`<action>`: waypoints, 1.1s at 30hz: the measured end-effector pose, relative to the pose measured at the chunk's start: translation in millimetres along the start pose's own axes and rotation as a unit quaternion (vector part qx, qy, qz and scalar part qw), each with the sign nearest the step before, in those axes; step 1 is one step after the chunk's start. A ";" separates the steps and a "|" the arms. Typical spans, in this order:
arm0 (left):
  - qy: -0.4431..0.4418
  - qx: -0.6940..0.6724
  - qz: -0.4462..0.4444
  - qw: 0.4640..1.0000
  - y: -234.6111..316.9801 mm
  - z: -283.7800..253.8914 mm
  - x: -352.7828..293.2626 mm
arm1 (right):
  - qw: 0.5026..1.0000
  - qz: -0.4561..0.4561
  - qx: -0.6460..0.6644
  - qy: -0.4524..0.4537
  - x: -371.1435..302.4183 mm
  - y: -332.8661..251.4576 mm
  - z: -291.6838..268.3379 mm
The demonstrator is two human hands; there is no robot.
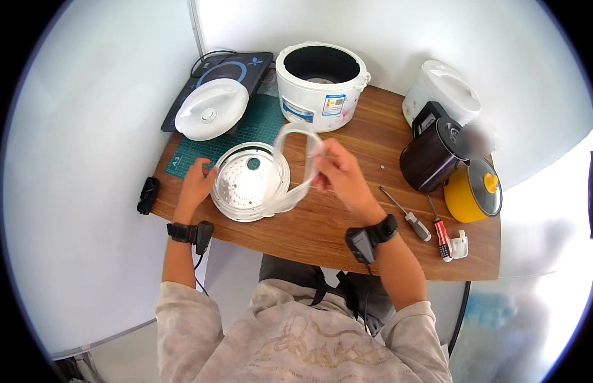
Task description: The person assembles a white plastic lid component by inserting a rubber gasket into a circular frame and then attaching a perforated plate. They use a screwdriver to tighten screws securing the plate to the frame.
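A round perforated metal inner lid plate (248,182) lies on the wooden table (322,230) in front of me. My left hand (195,183) rests on its left rim and steadies it. My right hand (338,169) pinches a translucent rubber sealing ring (295,131), lifted up and off the right side of the plate; the ring's lower end still lies against the plate's rim. Behind them stands an open white rice cooker body (321,83) with no lid.
A white cooker lid (211,108) lies on a black induction hob (236,67) and green cutting mat (252,127) at the back left. At right stand a white cooker (442,89), a dark cooker (434,156), a yellow cooker (473,191), two screwdrivers (406,214) (441,231) and a white plug (460,246).
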State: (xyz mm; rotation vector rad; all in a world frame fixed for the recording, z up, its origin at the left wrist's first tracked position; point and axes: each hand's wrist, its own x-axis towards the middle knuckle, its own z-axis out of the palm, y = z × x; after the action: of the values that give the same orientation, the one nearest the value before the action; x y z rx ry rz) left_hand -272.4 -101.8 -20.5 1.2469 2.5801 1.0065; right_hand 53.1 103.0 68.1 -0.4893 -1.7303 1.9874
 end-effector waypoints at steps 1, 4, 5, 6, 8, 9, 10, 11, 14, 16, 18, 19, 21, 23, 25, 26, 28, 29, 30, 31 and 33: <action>-0.006 0.026 0.003 1.000 -3.6 0.6 1.7 | 1.000 -0.002 0.023 0.019 -6.9 0.8 -11.1; -0.018 0.071 -0.008 0.997 7.1 3.6 -2.6 | 0.994 0.014 0.043 0.103 -31.6 3.5 -49.5; -0.025 0.087 -0.007 0.996 11.7 1.9 -2.3 | 0.991 0.030 0.042 0.127 -38.5 6.6 -63.0; -0.036 0.104 -0.006 0.994 16.2 -0.1 -1.1 | 0.986 0.047 0.041 0.152 -46.3 11.7 -75.3; -0.040 0.112 -0.005 0.993 22.0 -3.0 -0.7 | 0.979 0.078 0.050 0.183 -58.1 18.7 -88.4; -0.034 0.104 -0.006 0.994 24.4 -4.0 -1.1 | 0.976 0.092 0.059 0.188 -62.9 20.5 -91.9; -0.028 0.096 -0.006 0.995 25.8 -3.7 -1.6 | 0.973 0.106 0.068 0.193 -66.8 22.9 -93.5; -0.015 0.111 0.005 0.994 24.3 -3.4 -1.4 | 0.974 0.103 0.063 0.193 -69.3 27.4 -93.9; 0.021 0.143 0.031 0.989 22.2 -2.2 -1.2 | 0.976 0.093 0.041 0.191 -76.4 37.1 -92.3; 0.040 0.149 0.042 0.987 30.4 -3.7 -0.6 | 0.978 0.086 0.020 0.187 -80.4 39.7 -89.4; 0.039 0.149 0.037 0.987 43.1 -10.2 -3.4 | 0.979 0.085 0.006 0.183 -82.2 38.0 -85.3; 0.038 0.150 0.035 0.987 46.6 -12.1 -4.1 | 0.980 0.084 -0.001 0.180 -83.0 36.1 -83.9; 0.043 0.164 0.048 0.984 46.8 -14.5 -4.5 | 0.980 0.091 -0.002 0.175 -84.5 32.4 -82.4; 0.048 0.162 0.053 0.984 50.4 -15.4 -3.9 | 0.979 0.092 -0.010 0.179 -86.5 28.5 -81.2; 0.052 0.145 0.051 0.987 59.4 -16.4 -4.4 | 0.977 0.088 -0.023 0.193 -89.4 23.6 -80.2; 0.052 0.138 0.055 0.988 64.0 -17.4 -6.0 | 0.976 0.074 -0.039 0.202 -92.1 19.5 -79.6; 0.051 0.122 0.066 0.989 78.4 -18.1 -8.4 | 0.971 0.047 -0.069 0.222 -100.9 6.3 -78.2; 0.045 0.109 0.074 0.990 88.3 -19.6 -11.3 | 0.967 0.020 -0.106 0.229 -107.3 -2.2 -76.1; 0.036 0.095 0.081 0.991 100.0 -17.0 -15.9 | 0.961 -0.004 -0.143 0.237 -118.0 -11.0 -74.0; 0.027 0.081 0.090 0.992 113.0 -13.5 -20.4 | 0.952 -0.028 -0.181 0.246 -129.3 -20.6 -71.1; -0.010 0.048 0.113 0.992 137.4 -5.7 -31.0 | 0.928 -0.058 -0.249 0.272 -151.2 -43.3 -62.3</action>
State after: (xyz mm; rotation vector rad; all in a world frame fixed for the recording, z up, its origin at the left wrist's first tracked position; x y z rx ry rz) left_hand -163.2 -66.4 61.2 1.5958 2.5415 0.9069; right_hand 217.4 75.3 97.1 -0.9747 -1.8136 1.1531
